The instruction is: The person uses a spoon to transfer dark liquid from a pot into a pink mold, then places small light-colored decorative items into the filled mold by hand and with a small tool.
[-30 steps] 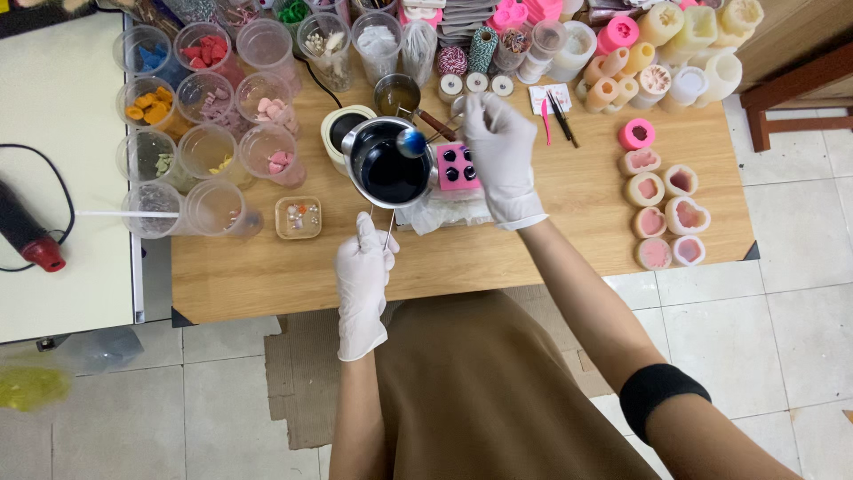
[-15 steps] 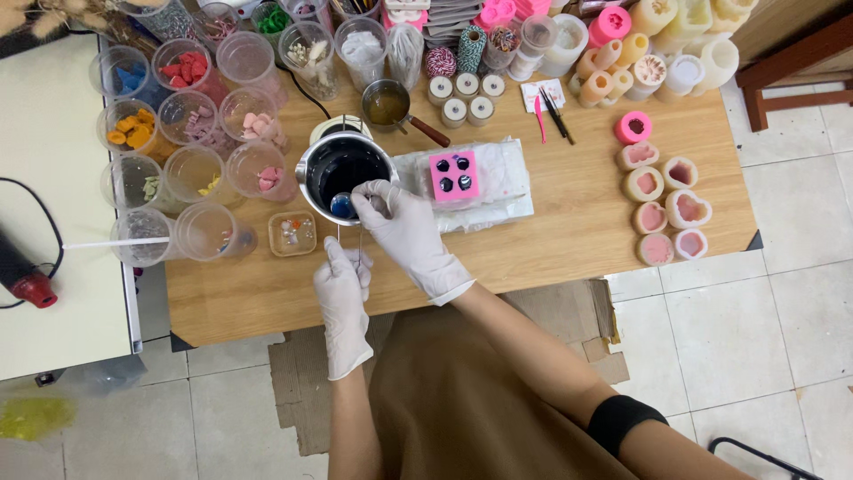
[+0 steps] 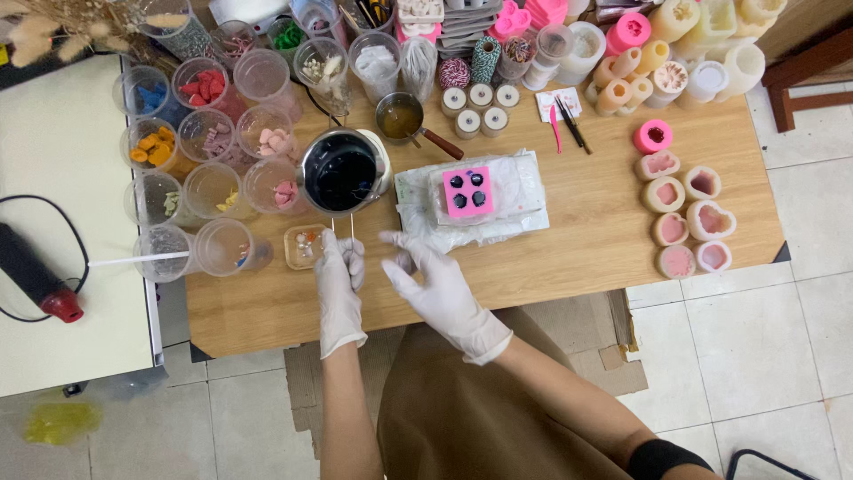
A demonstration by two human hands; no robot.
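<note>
Both my hands wear white gloves. My left hand (image 3: 341,284) grips the thin wire handle of a metal pot (image 3: 341,172) filled with dark blue liquid, standing on the wooden table (image 3: 577,231). My right hand (image 3: 433,284) hovers just right of the handle with its fingers spread and holds nothing. A pink square mould (image 3: 468,191) with four dark filled holes rests on a clear plastic-wrapped block (image 3: 515,191) to the right of the pot.
Several clear cups (image 3: 204,142) of coloured wax pieces crowd the table's left. A small brown-liquid pot (image 3: 399,116), twine spools (image 3: 484,53) and pink and cream moulds (image 3: 680,213) stand behind and right. A red-tipped heat gun (image 3: 35,280) lies on the white side table.
My right hand left the pot, where it held a blue-coated spoon, and now hangs empty near the handle. The pot sits further back on the table.
</note>
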